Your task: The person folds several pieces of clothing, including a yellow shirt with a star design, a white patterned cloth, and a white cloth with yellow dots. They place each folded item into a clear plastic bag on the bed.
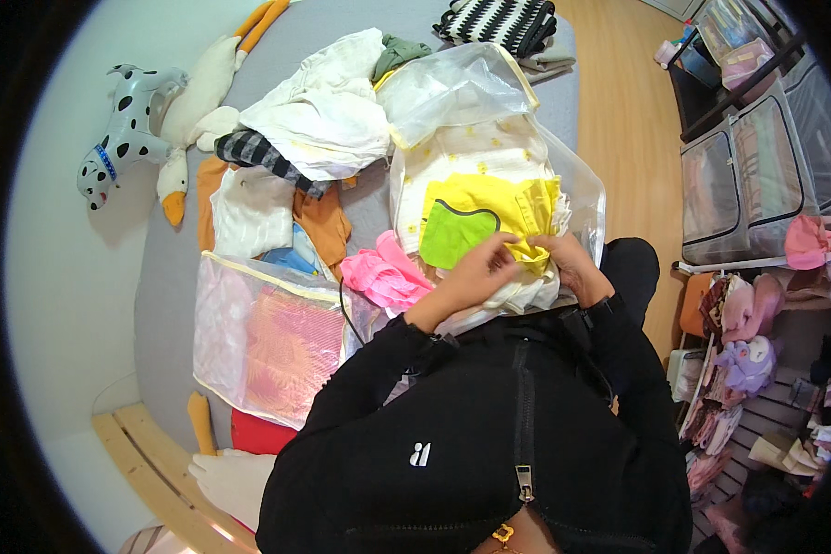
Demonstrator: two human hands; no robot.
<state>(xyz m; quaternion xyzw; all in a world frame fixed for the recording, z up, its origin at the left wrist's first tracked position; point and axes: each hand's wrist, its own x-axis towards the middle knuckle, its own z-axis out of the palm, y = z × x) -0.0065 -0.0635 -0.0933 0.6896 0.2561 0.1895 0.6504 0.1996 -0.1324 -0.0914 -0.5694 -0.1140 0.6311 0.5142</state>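
A yellow garment [525, 197] with a bright green patch [459, 234] edged in dark trim lies folded before me. My right hand [573, 266] pinches its near right edge between thumb and fingers. Curled fingers of my left hand [480, 269] rest at the same near edge; whether they grip the cloth is unclear. Under the yellow garment is a white cloth with small yellow motifs [467, 149], inside an unzipped clear storage bag [585, 180]. The bag's translucent lid [457, 90] is folded back at the far side. Beside my left forearm lies a crumpled pink cloth [388, 271].
A second clear bag [291, 339] holding pink fabric lies left on the grey bed [163, 277]. Beyond it are white [322, 104], orange [323, 221] and checkered clothes [270, 158]. A goose plush [201, 90] and Dalmatian balloon [128, 131] are near the wall. Storage boxes [748, 173] stand right.
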